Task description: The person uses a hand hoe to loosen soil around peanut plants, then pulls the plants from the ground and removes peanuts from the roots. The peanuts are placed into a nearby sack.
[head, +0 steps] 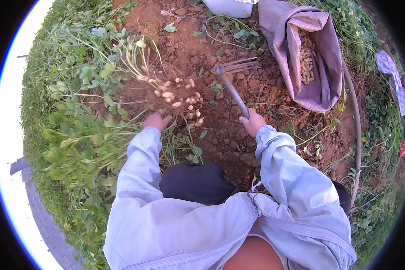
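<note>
My right hand [254, 123] is closed on the handle of a small metal hand rake [235, 94], whose thin tines point up and right over reddish soil [219, 130]. At the left, my left hand [157, 120] grips the stems of an uprooted peanut plant [135, 126]. Pale peanut pods [168, 96] hang in a cluster on roots just above and right of that hand; some look blurred. My left fingers are partly hidden by the stems. A purple-brown cloth sack [298, 20] lies with its mouth spread at the upper right, holding many loose peanuts [306, 60].
A white plastic container [230, 8] stands at the top edge. Leafy peanut plants [71, 81] cover the left side. A long curved hose or pole [357, 135] runs down the right, with checkered cloth [393, 81] beyond it. Cut greenery [243, 33] lies near the sack.
</note>
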Available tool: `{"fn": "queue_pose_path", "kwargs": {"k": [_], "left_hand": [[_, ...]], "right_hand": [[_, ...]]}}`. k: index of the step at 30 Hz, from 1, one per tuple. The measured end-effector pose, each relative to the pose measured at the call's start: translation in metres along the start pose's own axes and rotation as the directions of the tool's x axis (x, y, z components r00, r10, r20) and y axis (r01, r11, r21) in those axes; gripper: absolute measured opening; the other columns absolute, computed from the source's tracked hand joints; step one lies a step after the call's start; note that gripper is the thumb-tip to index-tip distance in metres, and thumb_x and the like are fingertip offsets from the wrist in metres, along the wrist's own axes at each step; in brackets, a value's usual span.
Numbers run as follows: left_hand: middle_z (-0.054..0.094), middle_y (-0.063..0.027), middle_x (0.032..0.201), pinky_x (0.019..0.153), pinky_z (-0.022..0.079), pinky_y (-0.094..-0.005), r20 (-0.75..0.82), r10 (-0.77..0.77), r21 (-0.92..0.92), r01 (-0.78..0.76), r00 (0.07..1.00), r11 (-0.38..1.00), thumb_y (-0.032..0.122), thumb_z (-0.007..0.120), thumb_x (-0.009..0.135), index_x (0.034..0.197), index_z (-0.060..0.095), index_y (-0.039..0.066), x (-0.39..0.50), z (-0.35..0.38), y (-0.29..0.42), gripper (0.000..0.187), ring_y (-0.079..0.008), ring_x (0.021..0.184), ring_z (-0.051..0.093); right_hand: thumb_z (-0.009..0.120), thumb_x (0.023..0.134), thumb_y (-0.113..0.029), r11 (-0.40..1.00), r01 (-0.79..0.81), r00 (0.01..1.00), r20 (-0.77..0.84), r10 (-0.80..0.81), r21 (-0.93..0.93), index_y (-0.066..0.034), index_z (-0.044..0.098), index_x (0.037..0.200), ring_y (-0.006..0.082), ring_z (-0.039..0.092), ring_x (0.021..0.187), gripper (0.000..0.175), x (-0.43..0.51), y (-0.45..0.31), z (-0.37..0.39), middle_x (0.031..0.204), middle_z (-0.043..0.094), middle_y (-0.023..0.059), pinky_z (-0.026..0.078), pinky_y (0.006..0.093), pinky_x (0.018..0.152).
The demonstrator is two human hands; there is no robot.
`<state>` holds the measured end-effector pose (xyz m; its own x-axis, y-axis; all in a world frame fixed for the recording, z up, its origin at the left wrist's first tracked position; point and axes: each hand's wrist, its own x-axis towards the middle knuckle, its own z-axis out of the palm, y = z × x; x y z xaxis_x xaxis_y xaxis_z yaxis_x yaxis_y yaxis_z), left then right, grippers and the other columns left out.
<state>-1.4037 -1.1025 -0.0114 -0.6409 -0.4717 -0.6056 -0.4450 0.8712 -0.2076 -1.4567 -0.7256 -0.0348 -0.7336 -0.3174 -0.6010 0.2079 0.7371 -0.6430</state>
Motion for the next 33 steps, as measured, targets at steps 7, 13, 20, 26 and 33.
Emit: {"fn": "queue_pose_path", "kwargs": {"k": [7, 13, 20, 26, 33], "left_hand": [[0.047, -0.0153, 0.124, 0.092, 0.043, -0.0400, -0.165, 0.052, 0.150, -0.027, 0.985, 0.988, 0.053, 0.071, 0.065, 0.134, 0.039, 0.012, 0.023, 0.021, 0.047, 0.086, -0.0310, 0.114, 0.047], [0.062, -0.0188, 0.102, 0.086, 0.047, -0.0428, -0.272, -0.013, -0.332, -0.081, 0.962, 0.940, 0.042, 0.067, 0.072, 0.132, 0.040, 0.011, 0.059, 0.078, 0.024, 0.073, -0.0358, 0.094, 0.059], [0.061, -0.0246, 0.082, 0.067, 0.047, -0.0470, -0.359, 0.188, -0.055, -0.222, 0.914, 0.973, 0.045, 0.061, 0.075, 0.083, 0.059, 0.002, -0.011, -0.035, -0.069, 0.044, -0.0411, 0.078, 0.059], [0.058, -0.0179, 0.070, 0.055, 0.044, -0.0361, -0.499, 0.058, -0.267, -0.217, 0.865, 0.939, 0.022, 0.073, 0.065, 0.075, 0.056, -0.001, -0.088, 0.004, -0.201, 0.030, -0.0311, 0.059, 0.054], [0.059, -0.0181, 0.063, 0.054, 0.045, -0.0381, -0.463, 0.117, -0.350, -0.303, 0.879, 0.886, 0.025, 0.073, 0.062, 0.072, 0.058, -0.001, -0.119, 0.041, -0.159, 0.031, -0.0345, 0.057, 0.057]], "right_hand": [[0.054, 0.087, -0.032, 0.996, 0.006, 0.995, -0.101, 0.003, 0.090, 0.0004, 0.049, 0.105, 0.0399, 0.059, 0.084, 0.037, -0.016, 0.005, -0.022, 0.086, 0.060, 0.0242, 0.045, 0.0434, 0.075], [0.054, 0.088, -0.030, 0.966, 0.224, 0.957, -0.219, -0.192, 0.128, -0.0011, 0.048, 0.112, 0.0323, 0.061, 0.078, 0.038, 0.000, -0.049, -0.049, 0.082, 0.061, 0.0190, 0.046, 0.0394, 0.071], [0.056, 0.087, -0.028, 0.991, 0.135, 0.947, -0.292, -0.135, -0.020, -0.0037, 0.047, 0.116, 0.0351, 0.061, 0.079, 0.039, 0.002, -0.045, -0.058, 0.084, 0.062, 0.0196, 0.046, 0.0412, 0.072], [0.062, 0.081, -0.024, 0.875, -0.017, 0.932, -0.325, -0.162, -0.483, -0.0091, 0.045, 0.126, 0.0333, 0.057, 0.095, 0.050, 0.020, 0.032, -0.031, 0.105, 0.057, 0.0160, 0.046, 0.0435, 0.080], [0.053, 0.082, -0.010, 0.748, 0.519, 0.846, 0.376, -0.378, -0.413, -0.0108, 0.060, 0.111, 0.0322, 0.054, 0.100, 0.030, 0.046, -0.035, 0.095, 0.104, 0.055, 0.0135, 0.046, 0.0389, 0.085]]}}
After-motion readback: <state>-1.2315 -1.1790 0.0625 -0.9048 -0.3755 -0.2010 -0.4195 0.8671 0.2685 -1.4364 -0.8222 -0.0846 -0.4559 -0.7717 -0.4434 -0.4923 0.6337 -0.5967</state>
